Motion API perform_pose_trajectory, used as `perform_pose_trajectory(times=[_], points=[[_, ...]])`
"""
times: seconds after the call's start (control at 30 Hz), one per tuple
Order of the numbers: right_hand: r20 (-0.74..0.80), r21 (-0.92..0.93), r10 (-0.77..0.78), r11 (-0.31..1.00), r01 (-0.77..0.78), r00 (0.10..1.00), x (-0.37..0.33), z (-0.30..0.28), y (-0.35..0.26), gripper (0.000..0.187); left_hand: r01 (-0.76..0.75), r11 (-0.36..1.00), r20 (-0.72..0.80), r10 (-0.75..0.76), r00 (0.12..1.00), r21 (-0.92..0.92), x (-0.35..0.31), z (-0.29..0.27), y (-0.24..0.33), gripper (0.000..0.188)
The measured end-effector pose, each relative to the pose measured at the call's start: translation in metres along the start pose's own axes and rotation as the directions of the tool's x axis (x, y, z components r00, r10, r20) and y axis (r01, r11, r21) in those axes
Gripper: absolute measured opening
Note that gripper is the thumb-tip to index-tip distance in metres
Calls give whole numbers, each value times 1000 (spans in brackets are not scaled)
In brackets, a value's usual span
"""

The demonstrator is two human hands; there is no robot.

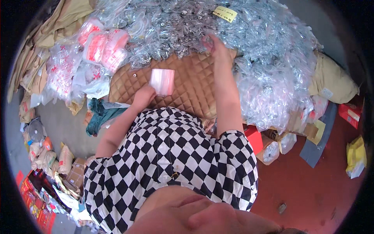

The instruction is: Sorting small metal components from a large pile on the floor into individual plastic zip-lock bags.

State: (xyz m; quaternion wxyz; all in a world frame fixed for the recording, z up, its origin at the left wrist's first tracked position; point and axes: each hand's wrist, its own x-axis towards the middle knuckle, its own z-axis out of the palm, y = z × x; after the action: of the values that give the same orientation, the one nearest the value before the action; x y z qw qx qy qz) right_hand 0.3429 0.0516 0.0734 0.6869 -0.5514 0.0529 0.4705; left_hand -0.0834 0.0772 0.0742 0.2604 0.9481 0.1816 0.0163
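On a brown quilted cover (191, 78) in front of me lies a flat stack of small clear plastic bags (163, 81) with pinkish-red edges. My left hand (145, 96) is closed at the stack's lower left corner, its fingers curled against the bags. Farther off and to the right, my right hand (214, 43) reaches into the near edge of a big heap of clear plastic packets (269, 58) that hold small metal parts. The fingertips of that hand blend into the shiny heap, so what they grip, if anything, is hidden.
Bundles of clear bags with red print (103, 45) lie at the far left of the cover. A yellow label (224, 14) rests on the heap. Dark green cloth (101, 117) hangs by my left forearm. A small round metal piece (135, 75) sits on the cover. Sacks (65, 159) stand left.
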Motion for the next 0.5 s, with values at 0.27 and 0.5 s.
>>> perform_pose_trajectory(times=[0.27,0.5], points=[[100,-514,-443,744,427,891,-60,1,-7,28,301,944,-139,-319,937,-139,-9,-13,10,16],[306,-575,-352,672,466,885,-154,-69,26,25,188,970,-255,-222,941,-153,5,-17,1,20]])
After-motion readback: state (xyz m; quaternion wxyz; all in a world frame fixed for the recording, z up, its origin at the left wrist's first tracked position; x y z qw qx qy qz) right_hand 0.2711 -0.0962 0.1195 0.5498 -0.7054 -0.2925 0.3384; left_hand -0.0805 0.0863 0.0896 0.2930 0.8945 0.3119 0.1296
